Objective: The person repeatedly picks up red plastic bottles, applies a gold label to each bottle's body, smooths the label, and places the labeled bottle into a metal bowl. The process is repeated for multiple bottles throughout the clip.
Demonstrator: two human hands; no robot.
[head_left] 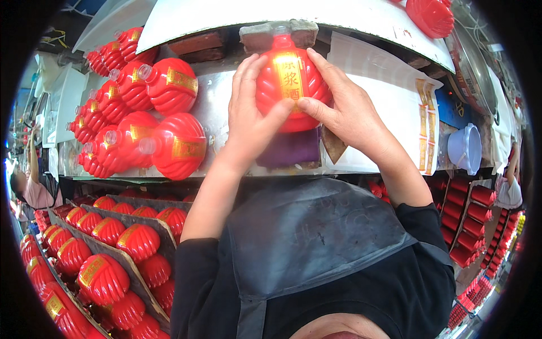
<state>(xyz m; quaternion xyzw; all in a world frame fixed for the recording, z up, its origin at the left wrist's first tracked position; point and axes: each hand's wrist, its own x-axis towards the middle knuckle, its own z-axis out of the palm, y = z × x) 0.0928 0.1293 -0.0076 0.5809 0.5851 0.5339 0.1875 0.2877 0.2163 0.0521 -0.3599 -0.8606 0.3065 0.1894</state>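
Observation:
A red, ribbed, round-bodied bottle (273,79) with a clear neck lies in front of me, neck pointing away. A gold label (290,70) runs down its middle. My left hand (247,116) grips its left side, fingers along the body and thumb at the label's lower end. From the right, my right hand (351,110) holds the bottle the same way, its thumb pressed by the label's bottom. The neck rests on a grey padded block (254,38). Beneath the bottle's base lies a purple cloth (289,151).
Several labelled red bottles (179,148) lie on the table to the left. A white sheet with gold labels (426,121) lies to the right, near a pale blue bucket (465,148). Racks of red bottles (138,242) stand at lower left. People work at both far sides.

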